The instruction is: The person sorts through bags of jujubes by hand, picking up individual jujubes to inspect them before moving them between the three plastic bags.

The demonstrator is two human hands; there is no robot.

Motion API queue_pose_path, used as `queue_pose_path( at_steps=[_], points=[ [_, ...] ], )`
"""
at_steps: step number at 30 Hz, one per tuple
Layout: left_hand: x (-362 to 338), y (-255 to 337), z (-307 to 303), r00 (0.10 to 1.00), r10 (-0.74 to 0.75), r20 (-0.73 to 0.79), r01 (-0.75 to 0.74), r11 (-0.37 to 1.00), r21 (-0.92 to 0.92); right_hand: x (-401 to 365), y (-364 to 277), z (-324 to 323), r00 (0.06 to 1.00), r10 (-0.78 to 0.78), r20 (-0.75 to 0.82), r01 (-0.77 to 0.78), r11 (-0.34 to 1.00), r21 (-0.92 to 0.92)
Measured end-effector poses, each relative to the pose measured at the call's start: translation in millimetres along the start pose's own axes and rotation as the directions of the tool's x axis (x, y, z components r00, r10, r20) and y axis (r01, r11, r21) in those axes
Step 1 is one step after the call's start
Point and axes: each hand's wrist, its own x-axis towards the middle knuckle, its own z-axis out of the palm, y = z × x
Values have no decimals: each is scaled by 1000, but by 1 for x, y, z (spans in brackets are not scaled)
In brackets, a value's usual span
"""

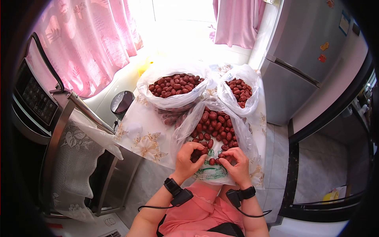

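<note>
Dried red dates (213, 125) lie heaped in an open, spread-out plastic bag (211, 173) with green print at the table's near edge. At the bag's left side, my left hand (188, 160) curls its thumb and fingers around a few dates, which its fingers partly hide. Across from it, my right hand (238, 166) has thumb and fingertips closed in a pinch on a date at the near edge of the heap. A few loose dates lie on the plastic between both hands. Each wrist wears a black strap with a cabled box.
Behind stand a large bag of dates (173, 103) and, right of it, a smaller bag of dates (254, 93). They share a flowered tablecloth (144, 146). A grey refrigerator (290, 87) is at the right, and a lace-draped appliance (79, 154) at the left.
</note>
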Motion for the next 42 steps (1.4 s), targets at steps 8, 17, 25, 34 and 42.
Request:
queue_pose_path(
  at_steps=[8, 17, 25, 34, 42],
  points=[
    [2, 3, -1, 999, 26, 22, -27, 997, 74, 0, 0, 0, 1000, -6, -6, 6, 1000, 5],
    [2, 2, -1, 999, 29, 44, -33, 995, 95, 0, 1, 1, 999, -50, -22, 49, 998, -26],
    [5, 7, -5, 996, 44, 72, -51, 994, 101, 1, -4, -1, 1000, -10, -12, 10, 1000, -16],
    [61, 37, -56, 983, 133, -125, -132, 991, 16, 1, -5, 0, 999, -28, -36, 28, 999, -22],
    [112, 21, -93, 938, 179, -298, -180, 983, 25, -1, 0, 1, 998, -39, -54, 36, 998, -43]
  ],
)
